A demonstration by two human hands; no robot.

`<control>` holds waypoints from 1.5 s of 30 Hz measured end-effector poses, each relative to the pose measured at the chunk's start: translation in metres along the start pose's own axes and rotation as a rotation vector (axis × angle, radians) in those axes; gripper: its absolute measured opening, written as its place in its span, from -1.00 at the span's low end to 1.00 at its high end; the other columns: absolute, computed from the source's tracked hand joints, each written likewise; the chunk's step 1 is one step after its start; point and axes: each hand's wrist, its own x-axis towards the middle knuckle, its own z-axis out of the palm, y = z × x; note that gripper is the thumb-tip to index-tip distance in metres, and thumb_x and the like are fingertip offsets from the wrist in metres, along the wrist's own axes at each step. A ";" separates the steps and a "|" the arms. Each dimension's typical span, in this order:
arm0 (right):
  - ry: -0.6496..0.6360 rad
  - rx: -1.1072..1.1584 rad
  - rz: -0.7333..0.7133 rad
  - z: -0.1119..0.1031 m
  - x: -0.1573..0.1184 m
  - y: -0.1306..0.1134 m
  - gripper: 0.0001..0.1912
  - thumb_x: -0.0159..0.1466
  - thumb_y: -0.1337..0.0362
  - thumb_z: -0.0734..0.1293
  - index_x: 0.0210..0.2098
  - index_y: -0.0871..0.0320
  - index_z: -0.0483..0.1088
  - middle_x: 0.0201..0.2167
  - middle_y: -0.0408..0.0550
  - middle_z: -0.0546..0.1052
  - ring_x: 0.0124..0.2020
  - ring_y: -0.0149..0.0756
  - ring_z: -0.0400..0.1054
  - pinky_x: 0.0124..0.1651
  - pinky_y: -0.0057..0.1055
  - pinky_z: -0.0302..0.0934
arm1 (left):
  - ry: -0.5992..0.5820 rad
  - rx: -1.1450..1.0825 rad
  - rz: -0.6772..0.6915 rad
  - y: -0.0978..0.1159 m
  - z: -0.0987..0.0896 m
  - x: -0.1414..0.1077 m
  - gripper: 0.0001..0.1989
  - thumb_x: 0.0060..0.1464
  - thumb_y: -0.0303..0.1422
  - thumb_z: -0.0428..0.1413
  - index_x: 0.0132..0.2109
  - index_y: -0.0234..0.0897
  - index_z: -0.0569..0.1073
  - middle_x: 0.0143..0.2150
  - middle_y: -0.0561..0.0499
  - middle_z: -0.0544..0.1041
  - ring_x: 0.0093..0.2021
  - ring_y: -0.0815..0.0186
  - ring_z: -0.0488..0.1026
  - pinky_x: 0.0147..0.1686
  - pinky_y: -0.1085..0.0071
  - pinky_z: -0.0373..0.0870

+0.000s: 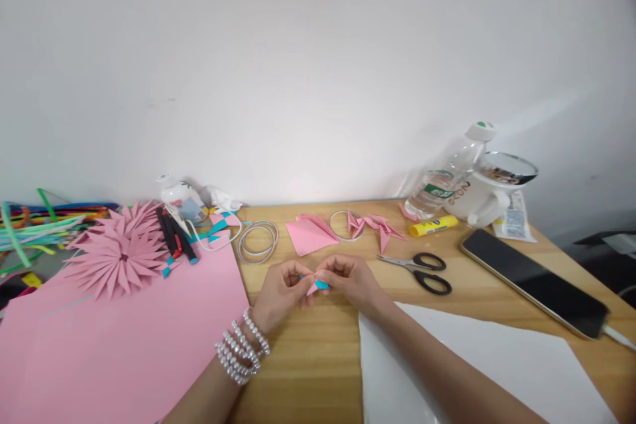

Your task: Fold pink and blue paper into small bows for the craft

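Between my two hands is a small piece of folded pink and blue paper (322, 285), held above the wooden table. My left hand (284, 288), with pearl bracelets at its wrist, pinches the paper from the left. From the right, my right hand (348, 278) pinches it with thumb and forefinger, the fingertips of both hands almost meeting. Much of the paper is hidden by my fingers. Just beyond my hands lie folded pink paper sheets (311, 236) and pink folded paper figures (383, 228). Scissors (420, 270) with black handles lie to the right.
Pink fan-folded paper rosettes (122, 255) rest on a large pink sheet (114, 351) at left, beside markers (173, 235). Metal rings (257, 242) lie near the wall. A white sheet (477, 364), phone (534, 281), glue stick (433, 225), water bottle (447, 175) and mug (479, 195) are at right.
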 end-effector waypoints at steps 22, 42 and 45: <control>0.030 -0.035 -0.001 0.000 0.001 0.005 -0.75 -0.07 0.18 0.42 -0.50 0.23 0.37 -0.58 -0.14 0.44 -0.55 -0.43 0.32 -0.46 -0.48 0.20 | -0.090 0.007 0.029 -0.006 -0.004 0.001 -0.76 -0.14 -0.29 0.18 -0.49 -0.39 0.32 -0.62 0.03 0.43 -0.65 0.45 0.34 -0.63 0.52 0.27; -0.031 0.042 -0.013 -0.003 0.000 0.001 -0.71 0.01 0.10 0.37 -0.47 0.22 0.35 -0.55 -0.11 0.46 -0.52 -0.42 0.33 -0.39 -0.44 0.21 | -0.078 -0.048 0.009 -0.002 0.000 0.000 -0.73 -0.11 -0.24 0.15 -0.39 -0.38 0.31 -0.49 -0.07 0.53 -0.56 0.33 0.48 -0.56 0.41 0.44; -0.028 0.039 -0.038 -0.002 -0.002 0.001 -0.70 0.00 0.08 0.37 -0.52 0.22 0.32 -0.57 -0.11 0.46 -0.54 -0.42 0.32 -0.42 -0.44 0.20 | -0.078 -0.036 0.041 -0.002 0.001 -0.002 -0.73 -0.11 -0.23 0.15 -0.39 -0.36 0.30 -0.51 -0.04 0.51 -0.57 0.33 0.47 -0.57 0.40 0.44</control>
